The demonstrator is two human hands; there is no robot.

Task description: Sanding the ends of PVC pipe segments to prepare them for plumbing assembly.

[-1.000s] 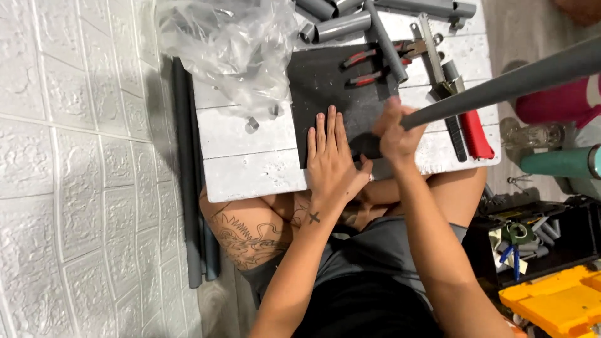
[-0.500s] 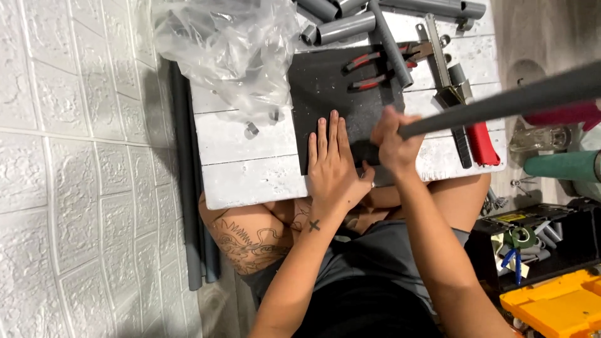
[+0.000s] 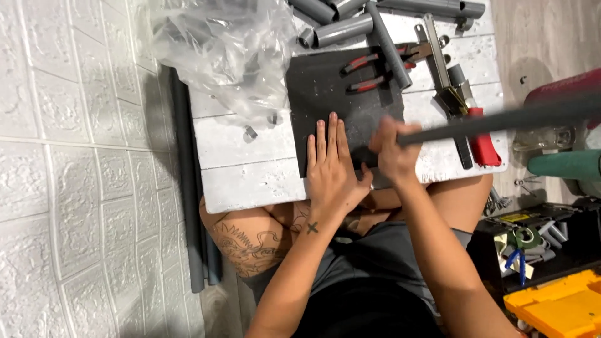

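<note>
A long grey pipe (image 3: 501,119), smooth, round and matt like plastic, runs across the right half of the view; its long axis lies from about 9 o'clock at the near end to 3 o'clock, rising slightly toward 2 o'clock, and its far end leaves the frame at the right edge, blurred there. The right hand (image 3: 393,152) is closed in a fist around the pipe's near end, knuckles up, wrist bent, forearm coming in from 5 o'clock. The left hand (image 3: 332,169) lies open and flat, palm down, fingers together and pointing to 12 o'clock, pressed on a dark, finely grained square mat (image 3: 325,87); its thumb spreads toward the right hand, just beside it; a small cross mark sits on the wrist. The mat rests on a rough white-painted board table (image 3: 244,156) of broad planks, set over the person's lap.

At 12 o'clock on the mat lie red-handled pliers (image 3: 363,70) under a short grey pipe piece (image 3: 388,44); more short grey pipe offcuts (image 3: 341,28) sit beyond; at 1 o'clock a hand saw with a red grip (image 3: 466,116) lies just under the long pipe. A crumpled clear plastic bag (image 3: 225,50) heaps at 11 o'clock; a yellow and black toolbox (image 3: 551,300) stands open at 4 o'clock; the wall at 9 o'clock is white embossed brick panel (image 3: 81,169).
</note>
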